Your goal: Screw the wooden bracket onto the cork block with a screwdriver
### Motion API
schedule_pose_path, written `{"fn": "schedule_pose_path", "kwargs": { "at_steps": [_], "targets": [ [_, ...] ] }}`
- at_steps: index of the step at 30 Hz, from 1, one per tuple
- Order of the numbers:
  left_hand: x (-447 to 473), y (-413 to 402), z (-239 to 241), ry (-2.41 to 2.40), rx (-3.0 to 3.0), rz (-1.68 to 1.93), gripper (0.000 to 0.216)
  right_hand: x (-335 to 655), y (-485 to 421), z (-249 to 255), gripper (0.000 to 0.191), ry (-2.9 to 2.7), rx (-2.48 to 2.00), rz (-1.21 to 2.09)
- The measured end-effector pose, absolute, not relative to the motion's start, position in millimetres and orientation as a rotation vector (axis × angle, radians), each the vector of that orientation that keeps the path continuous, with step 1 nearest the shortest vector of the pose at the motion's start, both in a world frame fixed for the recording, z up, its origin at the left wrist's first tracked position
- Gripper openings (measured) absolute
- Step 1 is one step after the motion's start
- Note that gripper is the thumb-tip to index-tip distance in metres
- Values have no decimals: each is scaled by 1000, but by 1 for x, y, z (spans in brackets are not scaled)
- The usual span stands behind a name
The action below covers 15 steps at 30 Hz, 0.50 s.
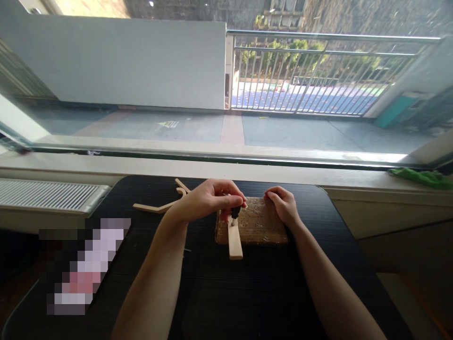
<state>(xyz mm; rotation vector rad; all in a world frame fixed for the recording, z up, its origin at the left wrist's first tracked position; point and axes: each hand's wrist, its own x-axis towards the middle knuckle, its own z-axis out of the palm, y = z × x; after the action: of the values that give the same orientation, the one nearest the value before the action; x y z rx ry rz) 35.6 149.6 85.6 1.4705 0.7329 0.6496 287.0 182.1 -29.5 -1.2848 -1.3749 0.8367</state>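
My left hand [215, 200] is closed around a small black-handled tool [235, 212] with a metal tip. That tip points down onto a pale flat wooden strip [235, 243]. The strip lies on a brown board [260, 226] pitted with small holes, and its near end juts past the board's front edge. My right hand [283, 205] rests at the board's far right corner with its fingers curled and pinched together; what they hold, if anything, is hidden.
Curved pale wooden pieces [155, 208] lie on the black table [219, 297], partly behind my left forearm. A blurred-out flat item [92, 264] is at the table's left. Beyond stand a window sill [247, 172], a radiator [53, 193] and a green cloth [421, 178].
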Motion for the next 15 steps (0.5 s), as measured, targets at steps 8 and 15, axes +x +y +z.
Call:
{"fn": "schedule_pose_path", "kwargs": {
  "at_steps": [8, 15],
  "targets": [
    [35, 149, 88, 703, 1461, 612, 26, 288, 182, -30, 18, -1381, -1288, 844],
    [33, 148, 87, 688, 1402, 638, 28, 288, 182, -30, 19, -1385, -1294, 839]
  ]
}}
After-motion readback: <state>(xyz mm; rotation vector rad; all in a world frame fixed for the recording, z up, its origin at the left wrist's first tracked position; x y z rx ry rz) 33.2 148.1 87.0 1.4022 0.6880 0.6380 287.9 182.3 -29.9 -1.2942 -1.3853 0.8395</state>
